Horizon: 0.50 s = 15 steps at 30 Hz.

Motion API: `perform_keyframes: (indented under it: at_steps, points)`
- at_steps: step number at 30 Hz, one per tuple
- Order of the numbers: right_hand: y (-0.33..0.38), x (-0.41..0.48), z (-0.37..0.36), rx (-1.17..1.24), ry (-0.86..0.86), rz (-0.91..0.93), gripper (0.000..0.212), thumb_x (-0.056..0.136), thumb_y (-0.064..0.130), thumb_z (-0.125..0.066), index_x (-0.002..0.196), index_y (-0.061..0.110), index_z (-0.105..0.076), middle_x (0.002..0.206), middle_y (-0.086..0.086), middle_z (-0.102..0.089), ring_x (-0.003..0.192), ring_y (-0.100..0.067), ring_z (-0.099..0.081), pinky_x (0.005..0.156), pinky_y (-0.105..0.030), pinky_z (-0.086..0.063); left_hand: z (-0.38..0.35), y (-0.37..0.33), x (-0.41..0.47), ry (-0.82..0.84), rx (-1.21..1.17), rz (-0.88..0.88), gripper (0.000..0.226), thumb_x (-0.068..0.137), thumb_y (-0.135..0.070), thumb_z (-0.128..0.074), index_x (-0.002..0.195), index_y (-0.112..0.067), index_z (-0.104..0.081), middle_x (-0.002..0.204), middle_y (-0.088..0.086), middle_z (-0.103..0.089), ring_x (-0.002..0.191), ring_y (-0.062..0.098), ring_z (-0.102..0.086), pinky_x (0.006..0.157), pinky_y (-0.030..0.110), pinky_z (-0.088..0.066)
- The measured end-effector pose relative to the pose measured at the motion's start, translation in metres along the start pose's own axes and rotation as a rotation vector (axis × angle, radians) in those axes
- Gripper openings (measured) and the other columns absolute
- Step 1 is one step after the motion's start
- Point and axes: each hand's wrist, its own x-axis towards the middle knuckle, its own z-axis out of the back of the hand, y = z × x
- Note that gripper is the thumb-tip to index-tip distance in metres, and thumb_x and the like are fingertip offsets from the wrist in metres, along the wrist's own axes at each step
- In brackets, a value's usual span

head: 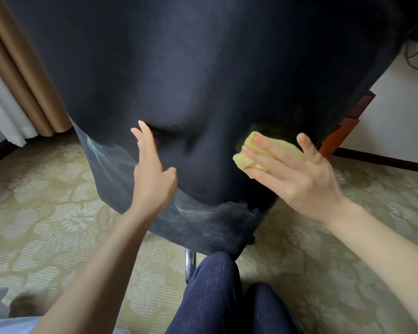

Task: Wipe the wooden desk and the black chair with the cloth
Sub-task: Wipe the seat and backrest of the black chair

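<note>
Cloth (251,147), yellow and folded, lay pressed against the lower right of the back of the black chair (203,68), under the right hand (297,174). That hand's fingers were straight and flat on it, with the thumb spread upward. The left hand (152,174) rested on the chair fabric further left, fingers straight and close together, thumb out, both forearms reaching forward over the patterned carpet (46,201).

We read this as lived-in room, home or hotel. Patterned carpet (46,213) below left hand (152,179) and right hand (297,179). Tan curtain (22,75) up left of left hand. Desk (343,131) corner, white wall (396,112), dark skirting (381,162) just beyond right hand; cables (415,56) higher up.
</note>
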Motion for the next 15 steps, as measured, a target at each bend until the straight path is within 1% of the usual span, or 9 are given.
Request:
perform_keyframes:
  at_steps: [2,4,5,8,9,11,12,13,15]
  points:
    - [-0.003,0.026,-0.001,-0.032,-0.021,-0.005,0.029,0.093,0.007,-0.06,0.119,0.018,-0.065,0.132,-0.002,-0.057,0.127,-0.018,-0.048,0.116,-0.041,-0.006,0.0,0.001,-0.001,-0.018,-0.028,-0.012,0.1,0.08,0.006,-0.044,0.148,-0.037,0.015,0.158,-0.008,0.017,0.144,0.025,-0.017,0.109,0.042,-0.031]
    - [0.0,0.054,-0.006,-0.046,-0.068,-0.029,0.023,0.094,0.01,-0.06,0.11,0.022,-0.071,0.128,0.001,-0.061,0.125,-0.016,-0.051,0.115,-0.041,-0.012,0.004,0.004,-0.002,-0.022,-0.055,-0.03,0.1,0.079,0.006,-0.042,0.147,-0.041,0.013,0.158,-0.013,0.015,0.142,0.018,-0.018,0.095,0.025,-0.035]
    - [0.003,0.068,-0.01,-0.049,-0.099,-0.051,0.02,0.094,0.012,-0.06,0.106,0.022,-0.073,0.125,0.002,-0.062,0.123,-0.016,-0.053,0.114,-0.041,-0.015,0.006,0.007,-0.003,-0.009,-0.066,-0.037,0.1,0.079,0.007,-0.042,0.147,-0.043,0.013,0.157,-0.015,0.014,0.141,0.016,-0.019,0.091,0.023,-0.036]
    - [0.02,0.108,-0.025,-0.013,-0.178,-0.145,0.019,0.094,0.013,-0.06,0.106,0.019,-0.073,0.124,0.001,-0.063,0.121,-0.016,-0.055,0.112,-0.043,-0.023,0.014,0.017,-0.001,0.055,-0.084,-0.046,0.102,0.078,0.006,-0.042,0.144,-0.05,0.013,0.158,-0.017,0.009,0.136,0.032,-0.032,0.098,0.038,-0.045]
    - [0.028,0.118,-0.031,0.014,-0.191,-0.174,0.019,0.095,0.012,-0.059,0.107,0.018,-0.073,0.124,0.0,-0.063,0.121,-0.017,-0.055,0.111,-0.044,-0.024,0.017,0.019,-0.001,0.074,-0.091,-0.049,0.102,0.078,0.006,-0.042,0.144,-0.051,0.012,0.157,-0.02,0.006,0.136,0.03,-0.034,0.101,0.04,-0.044]
    - [0.046,0.134,-0.043,0.066,-0.178,-0.203,0.022,0.096,0.009,-0.056,0.109,0.016,-0.072,0.127,-0.002,-0.061,0.123,-0.019,-0.053,0.11,-0.044,-0.024,0.022,0.022,0.0,0.103,-0.105,-0.073,0.101,0.078,0.009,-0.043,0.147,-0.046,0.008,0.148,-0.04,0.002,0.135,-0.008,-0.022,0.102,0.019,-0.04]
    - [0.055,0.138,-0.049,0.083,-0.149,-0.197,0.023,0.096,0.009,-0.055,0.11,0.016,-0.071,0.128,-0.003,-0.06,0.124,-0.019,-0.052,0.111,-0.044,-0.025,0.025,0.025,0.002,0.12,-0.1,-0.08,0.1,0.079,0.01,-0.043,0.148,-0.043,0.004,0.136,-0.053,0.001,0.125,-0.027,-0.015,0.099,0.008,-0.035]
    - [0.064,0.139,-0.055,0.089,-0.109,-0.176,0.024,0.095,0.009,-0.054,0.111,0.016,-0.071,0.13,-0.003,-0.059,0.125,-0.018,-0.051,0.111,-0.043,-0.028,0.029,0.027,0.002,0.136,-0.09,-0.081,0.098,0.079,0.011,-0.043,0.149,-0.043,0.001,0.126,-0.061,0.001,0.119,-0.034,-0.01,0.101,0.005,-0.031]
    - [0.077,0.133,-0.065,0.087,-0.034,-0.113,0.025,0.095,0.009,-0.052,0.113,0.014,-0.07,0.131,-0.004,-0.058,0.126,-0.017,-0.05,0.109,-0.04,-0.032,0.035,0.031,0.001,0.163,-0.067,-0.08,0.095,0.079,0.01,-0.042,0.148,-0.044,-0.003,0.137,-0.053,-0.003,0.134,-0.019,-0.011,0.114,0.022,-0.025]
